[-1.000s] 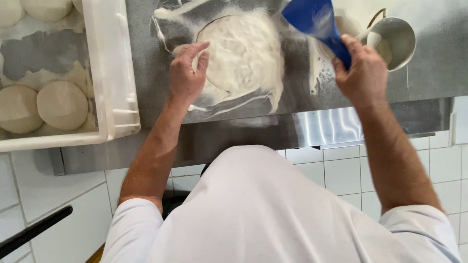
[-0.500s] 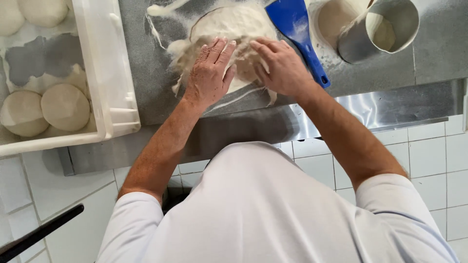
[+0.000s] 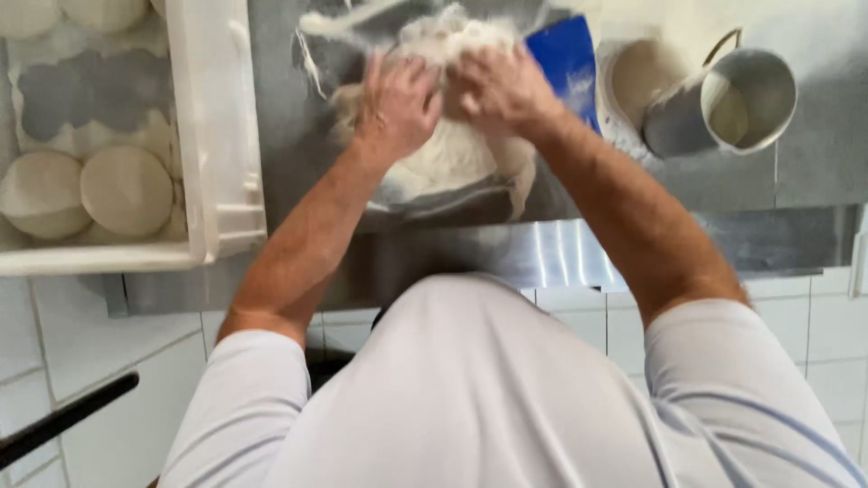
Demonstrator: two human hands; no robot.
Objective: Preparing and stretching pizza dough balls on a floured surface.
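A pale floured round of dough (image 3: 452, 154) lies on the grey steel counter (image 3: 814, 172). My left hand (image 3: 396, 101) presses on its left part with fingers spread flat. Close beside it, my right hand (image 3: 499, 89) presses on the dough's upper right, fingers bent down onto it. Both hands touch the dough and nearly touch each other. A blue plastic scraper (image 3: 568, 65) lies flat on the counter just right of my right hand.
A white plastic tray (image 3: 221, 136) at the left holds several round dough balls (image 3: 125, 188). A metal jug (image 3: 737, 104) with flour inside lies at the right, beside a pile of flour (image 3: 646, 72). White tiles run below the counter's front edge.
My right hand held the blue scraper a second ago; it has since put it down and joined my left hand on the dough. Both hands have moved further up the dough.
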